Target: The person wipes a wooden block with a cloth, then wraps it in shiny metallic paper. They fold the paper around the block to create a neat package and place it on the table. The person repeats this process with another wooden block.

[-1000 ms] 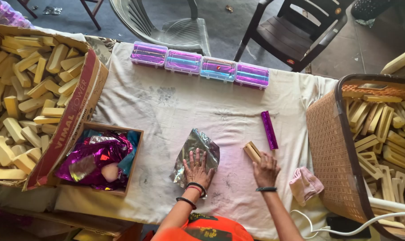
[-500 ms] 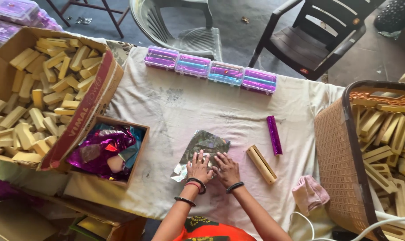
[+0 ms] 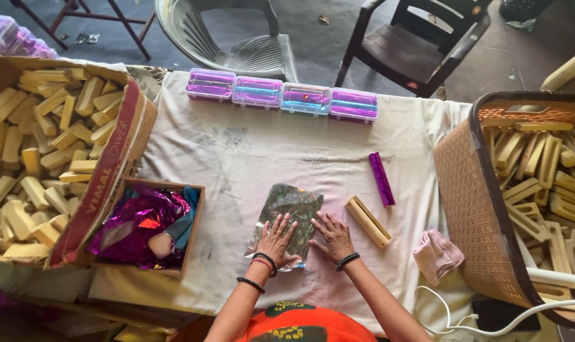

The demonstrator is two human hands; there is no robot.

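At lower centre of the frame, the left hand (image 3: pixel 275 239) and right hand (image 3: pixel 333 235) lie flat, fingers spread, gripping nothing, on a silver foil sheet (image 3: pixel 288 212) spread over the cloth-covered table (image 3: pixel 249 152) — a wooden block (image 3: pixel 368 221) lies just right.

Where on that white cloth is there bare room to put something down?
The widest bare patch of white cloth lies between the row of clear plastic boxes and the shiny foil sheet. It is crowded around the hands: left hand, right hand, tan wooden block, purple foil-wrapped stick.
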